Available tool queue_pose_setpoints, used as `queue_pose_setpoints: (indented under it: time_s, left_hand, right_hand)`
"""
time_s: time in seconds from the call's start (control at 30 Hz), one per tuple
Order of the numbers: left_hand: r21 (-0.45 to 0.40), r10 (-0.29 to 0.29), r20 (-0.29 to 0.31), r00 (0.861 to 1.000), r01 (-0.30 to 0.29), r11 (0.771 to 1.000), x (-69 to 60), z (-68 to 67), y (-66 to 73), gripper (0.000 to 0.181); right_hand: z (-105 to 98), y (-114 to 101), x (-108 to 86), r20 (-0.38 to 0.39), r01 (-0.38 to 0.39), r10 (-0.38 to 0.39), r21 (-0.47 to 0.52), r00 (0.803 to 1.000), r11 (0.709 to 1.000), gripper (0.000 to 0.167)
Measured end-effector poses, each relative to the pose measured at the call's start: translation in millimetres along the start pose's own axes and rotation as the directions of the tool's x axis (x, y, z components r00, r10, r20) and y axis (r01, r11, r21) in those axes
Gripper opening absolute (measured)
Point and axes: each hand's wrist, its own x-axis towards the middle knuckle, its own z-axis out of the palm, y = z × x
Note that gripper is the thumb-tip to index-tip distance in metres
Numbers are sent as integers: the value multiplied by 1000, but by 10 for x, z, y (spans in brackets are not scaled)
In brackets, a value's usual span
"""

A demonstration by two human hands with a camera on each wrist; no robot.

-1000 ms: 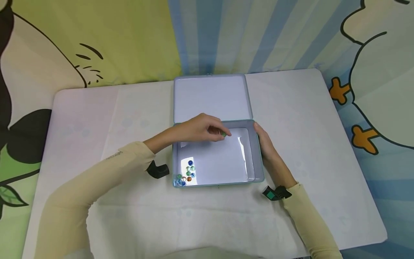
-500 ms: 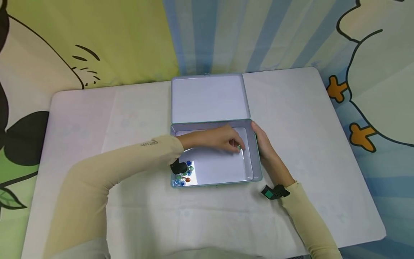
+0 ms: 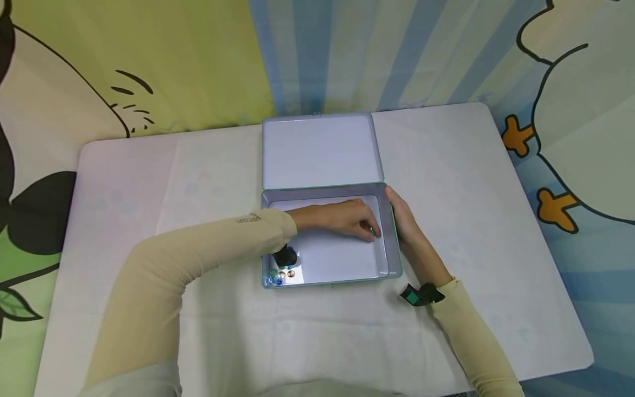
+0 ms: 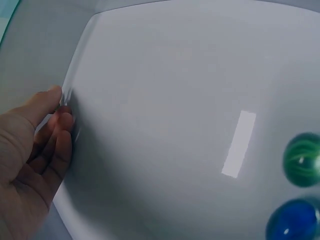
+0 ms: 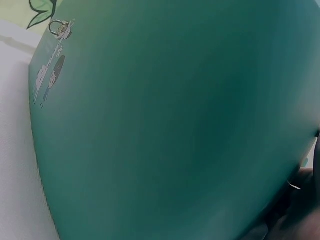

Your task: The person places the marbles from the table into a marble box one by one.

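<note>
An opened shallow tin box (image 3: 394,259) lies in front of me, its lid (image 3: 317,151) folded back behind it. My left hand (image 3: 349,218) reaches across inside, near the right wall, pinching a small green marble (image 3: 371,230) that the fingers mostly hide. In the left wrist view the thumb and fingertips (image 4: 56,97) meet beside the tin's inner wall. My right hand (image 3: 409,223) grips the tin's right side by the rim; its fingers are partly hidden. Several glass marbles (image 3: 291,273) gather in the tin's near left corner. Close to the left wrist camera are a green marble (image 4: 302,160) and a blue marble (image 4: 294,221).
A white-covered table (image 3: 223,336) extends around the tin on every side. Printed curtains (image 3: 198,60) hang behind and beside it. Seen from the right wrist, the tin's teal outside (image 5: 165,120) fills most of the view, with a metal ring (image 5: 57,27) at its upper left.
My left hand has moved right and nearer to me inside the tin, carrying the green marble towards the right wall. My right hand stays on the tin's side.
</note>
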Motion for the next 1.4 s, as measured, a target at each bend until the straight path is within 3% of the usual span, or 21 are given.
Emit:
queue_pose_setpoints:
  time_s: [0.53, 0.73, 0.87, 0.97, 1.0, 1.03, 1.07, 1.1, 1.13, 1.2, 1.27, 1.3, 1.33, 1.37, 1.4]
  left_hand:
    - [33, -47, -3, 999, 47, 998, -30, 23, 38, 20]
    - [54, -57, -7, 998, 58, 997, -59, 12, 43, 30]
    - [58, -40, -45, 998, 43, 997, -158, -92, 105, 35]
    - [22, -6, -157, 988, 10, 1000, -333, -237, 211, 31]
    - [0, 5, -218, 976, -5, 1000, -421, -295, 261, 29]
    - [-27, 13, -294, 956, -22, 999, -517, -335, 296, 28]
    - [-51, 12, -377, 926, -34, 998, -629, -367, 331, 27]
    - [-64, 16, -466, 884, -51, 997, -755, -390, 358, 25]
    - [-75, 15, -553, 833, -68, 995, -893, -405, 378, 25]
    - [-77, 2, -699, 715, -79, 994, -1190, -404, 388, 25]
    - [-72, -37, -794, 607, -34, 997, -1491, -355, 359, 29]
    - [-66, -55, -824, 563, 1, 998, -1631, -310, 320, 33]
    - [-69, -87, -840, 536, 53, 996, -1765, -256, 283, 40]
    - [-71, -125, -844, 522, 122, 990, -1890, -196, 242, 50]
    - [-63, -164, -841, 516, 207, 976, -2004, -128, 195, 62]
  right_hand:
    - [6, 12, 12, -12, -3, 3, -48, 1000, 999, 72]
    - [13, 12, 15, -14, -5, 5, -55, 1000, 998, 72]
    - [1, 10, 13, -25, 1, -3, -84, 1000, 996, 72]
    - [-6, 21, 8, -55, 6, -11, -100, 998, 995, 72]
    - [-7, 29, 7, -66, 11, -18, -100, 998, 995, 70]
    - [-9, 38, 3, -79, 19, -27, -107, 996, 994, 69]
    - [-8, 48, -1, -97, 31, -41, -109, 994, 994, 66]
    - [-10, 59, -10, -111, 45, -58, -113, 992, 993, 64]
    - [-15, 65, -24, -123, 64, -79, -119, 989, 991, 61]
    - [-48, 72, -66, -136, 123, -148, -179, 980, 976, 57]
    - [-114, 63, -128, -141, 193, -239, -280, 961, 940, 51]
    - [-158, 53, -158, -131, 237, -299, -354, 945, 905, 49]
    - [-205, 37, -188, -116, 284, -368, -442, 922, 851, 47]
    - [-255, 22, -214, -96, 324, -437, -534, 895, 781, 47]
    - [-303, 5, -239, -67, 356, -500, -621, 863, 698, 47]
